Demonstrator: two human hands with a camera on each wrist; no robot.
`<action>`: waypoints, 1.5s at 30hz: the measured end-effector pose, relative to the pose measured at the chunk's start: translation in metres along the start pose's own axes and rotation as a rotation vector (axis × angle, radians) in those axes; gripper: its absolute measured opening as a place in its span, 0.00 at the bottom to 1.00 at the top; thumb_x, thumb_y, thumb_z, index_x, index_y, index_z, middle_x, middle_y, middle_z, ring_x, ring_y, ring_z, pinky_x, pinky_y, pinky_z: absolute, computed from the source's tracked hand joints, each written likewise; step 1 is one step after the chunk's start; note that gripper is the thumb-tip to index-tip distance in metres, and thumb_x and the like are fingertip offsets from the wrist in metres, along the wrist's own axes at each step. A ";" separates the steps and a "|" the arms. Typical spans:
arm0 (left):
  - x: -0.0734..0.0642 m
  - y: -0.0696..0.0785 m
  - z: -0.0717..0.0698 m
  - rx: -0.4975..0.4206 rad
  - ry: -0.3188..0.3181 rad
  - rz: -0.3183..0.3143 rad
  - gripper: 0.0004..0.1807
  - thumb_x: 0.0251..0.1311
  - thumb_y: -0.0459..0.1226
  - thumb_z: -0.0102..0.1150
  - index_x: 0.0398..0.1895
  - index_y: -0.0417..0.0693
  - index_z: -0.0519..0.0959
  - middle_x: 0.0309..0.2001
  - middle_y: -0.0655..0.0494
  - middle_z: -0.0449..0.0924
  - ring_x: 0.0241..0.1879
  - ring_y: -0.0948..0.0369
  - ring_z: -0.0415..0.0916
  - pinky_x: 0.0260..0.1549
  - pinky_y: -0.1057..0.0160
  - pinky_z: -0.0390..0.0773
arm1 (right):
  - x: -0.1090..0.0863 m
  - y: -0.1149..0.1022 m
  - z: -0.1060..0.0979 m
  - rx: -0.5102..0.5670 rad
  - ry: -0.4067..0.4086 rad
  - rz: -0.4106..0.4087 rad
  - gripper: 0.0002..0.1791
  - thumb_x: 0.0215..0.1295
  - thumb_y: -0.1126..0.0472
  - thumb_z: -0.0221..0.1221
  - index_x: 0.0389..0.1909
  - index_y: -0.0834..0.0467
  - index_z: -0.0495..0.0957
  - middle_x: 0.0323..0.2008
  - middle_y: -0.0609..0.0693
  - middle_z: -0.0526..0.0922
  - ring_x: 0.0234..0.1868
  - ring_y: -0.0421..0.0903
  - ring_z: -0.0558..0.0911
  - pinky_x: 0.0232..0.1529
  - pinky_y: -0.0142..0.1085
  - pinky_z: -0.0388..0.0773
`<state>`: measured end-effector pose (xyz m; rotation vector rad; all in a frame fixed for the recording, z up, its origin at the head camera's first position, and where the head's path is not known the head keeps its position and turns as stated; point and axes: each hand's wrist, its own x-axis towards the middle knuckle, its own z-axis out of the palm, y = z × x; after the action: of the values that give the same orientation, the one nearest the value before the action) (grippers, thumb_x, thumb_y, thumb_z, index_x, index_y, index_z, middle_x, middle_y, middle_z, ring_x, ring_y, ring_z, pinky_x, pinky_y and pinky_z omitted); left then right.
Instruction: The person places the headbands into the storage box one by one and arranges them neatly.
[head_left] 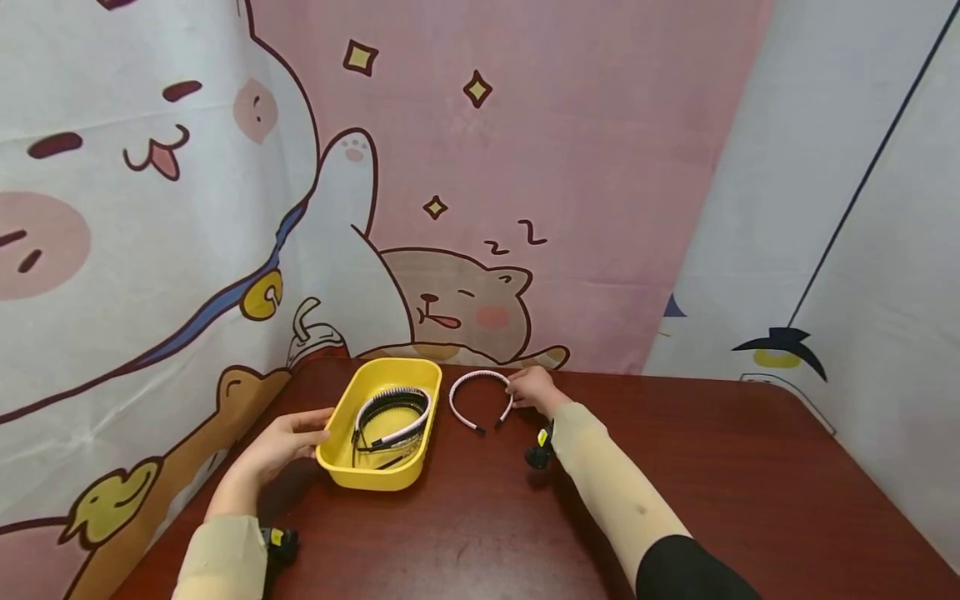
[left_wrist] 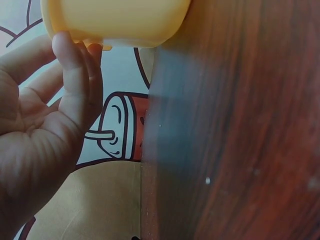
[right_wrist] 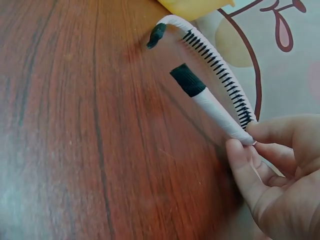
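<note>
A pale pink headband [head_left: 480, 374] with black tips and a row of dark teeth along its inner side is pinched by my right hand [head_left: 534, 390]. In the right wrist view, thumb and fingers grip the headband [right_wrist: 219, 112] on one arm. My left hand [head_left: 273, 446] holds the left rim of a yellow plastic basin [head_left: 371, 479], fingertips against its edge in the left wrist view. Inside the basin lie several headbands: a pale pink one [head_left: 401, 435] and dark ones, overlapping so that some are partly hidden.
The dark reddish wooden table [head_left: 480, 533] extends to the right and toward me. A printed cartoon curtain [head_left: 585, 183] stands right behind it and along the left side. A wrist camera [head_left: 538, 450] is strapped to the right wrist, another [head_left: 279, 546] to the left.
</note>
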<state>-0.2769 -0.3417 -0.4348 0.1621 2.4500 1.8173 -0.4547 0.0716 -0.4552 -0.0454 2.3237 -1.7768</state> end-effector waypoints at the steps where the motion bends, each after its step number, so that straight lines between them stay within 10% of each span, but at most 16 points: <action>1: 0.000 0.000 0.000 0.003 0.001 -0.002 0.31 0.65 0.31 0.57 0.68 0.27 0.61 0.60 0.30 0.69 0.35 0.58 0.79 0.34 0.62 0.80 | -0.001 0.000 -0.001 0.006 -0.004 0.005 0.14 0.61 0.74 0.58 0.48 0.73 0.78 0.32 0.57 0.80 0.27 0.45 0.77 0.29 0.37 0.81; 45: -0.004 0.005 0.000 0.016 -0.014 -0.012 0.32 0.66 0.34 0.58 0.68 0.28 0.61 0.60 0.31 0.70 0.38 0.55 0.79 0.37 0.61 0.80 | -0.036 0.000 -0.020 0.251 -0.041 -0.022 0.21 0.60 0.74 0.58 0.55 0.74 0.72 0.34 0.59 0.79 0.27 0.44 0.78 0.32 0.39 0.82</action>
<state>-0.2725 -0.3411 -0.4296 0.1610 2.4514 1.7863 -0.4233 0.0960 -0.4445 -0.0671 2.0632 -2.0435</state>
